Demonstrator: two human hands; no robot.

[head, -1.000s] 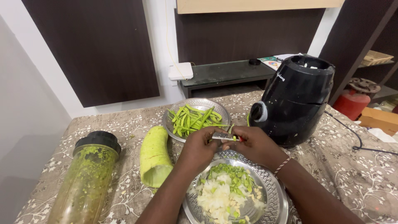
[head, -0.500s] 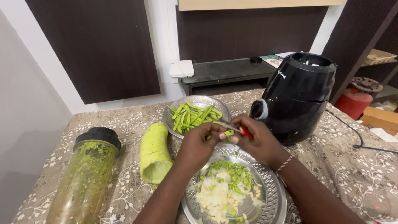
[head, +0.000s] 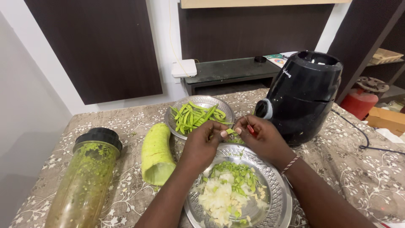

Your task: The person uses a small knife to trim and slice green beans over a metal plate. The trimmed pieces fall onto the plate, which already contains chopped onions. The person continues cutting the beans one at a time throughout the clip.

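— What are the hands doing?

— The left hand is pinching a short piece of green bean between thumb and fingertips, and the right hand is closing around a small knife with a red handle, its edge meeting the bean. Both are working just above the far rim of the near steel plate.

— How much is cut?

— A heap of chopped green bean pieces is lying on that plate, beside chopped white vegetable. Judging by it, a good part is done.

— And what is left?

— Whole beans are waiting on the far steel plate, a fair pile. The pale green bottle gourd is lying cut at one end beside them.

— Anything else?

— A blender jar smeared with green paste is standing at the left, and a black mixer base at the right.
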